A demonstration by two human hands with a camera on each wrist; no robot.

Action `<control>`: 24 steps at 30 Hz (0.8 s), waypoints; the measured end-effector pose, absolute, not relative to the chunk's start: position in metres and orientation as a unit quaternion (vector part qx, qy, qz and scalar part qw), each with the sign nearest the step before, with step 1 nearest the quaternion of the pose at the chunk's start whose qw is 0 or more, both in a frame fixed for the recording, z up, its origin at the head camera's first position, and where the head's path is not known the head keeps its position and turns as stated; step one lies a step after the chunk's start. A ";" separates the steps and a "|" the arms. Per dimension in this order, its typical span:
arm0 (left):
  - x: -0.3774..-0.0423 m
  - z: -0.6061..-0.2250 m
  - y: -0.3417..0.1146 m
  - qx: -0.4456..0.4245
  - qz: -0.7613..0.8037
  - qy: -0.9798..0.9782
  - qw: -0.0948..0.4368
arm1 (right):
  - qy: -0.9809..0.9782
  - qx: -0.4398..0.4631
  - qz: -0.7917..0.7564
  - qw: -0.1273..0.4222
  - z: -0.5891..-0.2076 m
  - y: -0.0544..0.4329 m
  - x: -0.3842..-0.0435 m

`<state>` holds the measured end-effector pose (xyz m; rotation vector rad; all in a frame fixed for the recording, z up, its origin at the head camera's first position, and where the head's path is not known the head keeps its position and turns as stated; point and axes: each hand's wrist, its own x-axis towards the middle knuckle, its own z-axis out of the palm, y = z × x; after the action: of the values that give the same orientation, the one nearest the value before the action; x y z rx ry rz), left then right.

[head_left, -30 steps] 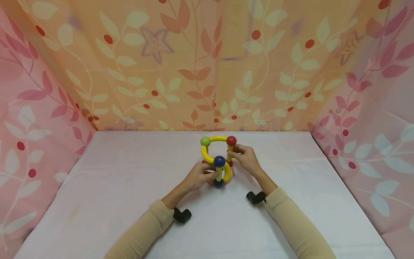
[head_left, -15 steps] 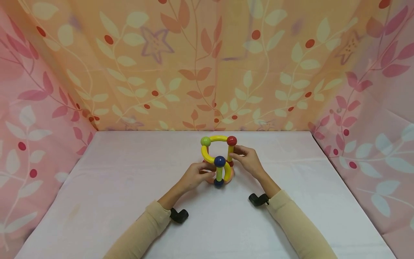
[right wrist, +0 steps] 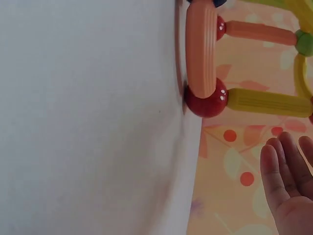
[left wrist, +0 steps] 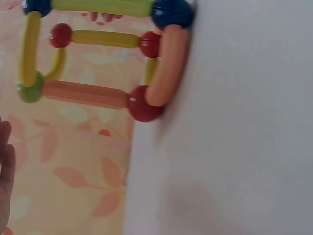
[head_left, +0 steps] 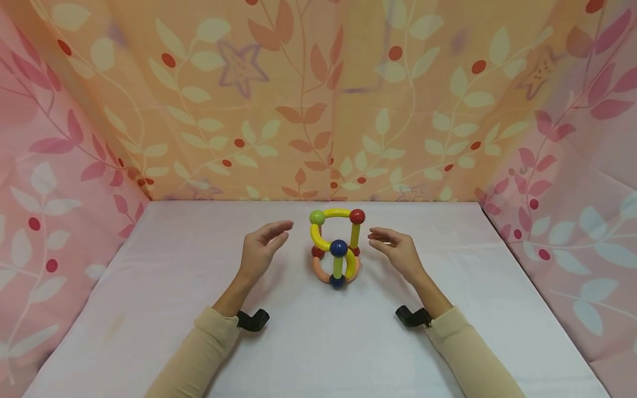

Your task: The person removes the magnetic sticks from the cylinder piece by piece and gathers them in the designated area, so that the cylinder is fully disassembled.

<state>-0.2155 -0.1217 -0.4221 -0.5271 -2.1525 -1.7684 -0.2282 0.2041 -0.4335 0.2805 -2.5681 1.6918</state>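
A toy frame of coloured balls and ribbed rods stands upright on the table. Its top carries a green ball, a red ball and a blue ball, with yellow curved rods between them. Straight rods run down to red and blue balls at the base, where an orange curved rod shows in the right wrist view. Left of the frame, my left hand hangs apart from it, fingers loosely extended. My right hand is close on the other side, touching nothing; its straight fingers show in the right wrist view.
A white cloth covers the table. Patterned curtain rises behind it and along both sides. A black wrist-worn device sits on the left wrist, and a matching black device on the right.
Both hands have let go of the toy frame. The left hand has swung left and up, the right hand slightly right. The frame stays where it stood.
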 end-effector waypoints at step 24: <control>-0.207 -0.397 -0.069 -0.408 -0.382 -0.803 0.206 | -0.760 0.196 0.617 -0.059 -0.431 0.180 -0.200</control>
<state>-0.2075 -0.0686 -0.3970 -1.1364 -2.2374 -1.0657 -0.1995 0.1797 -0.4315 0.6386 -2.4823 2.0138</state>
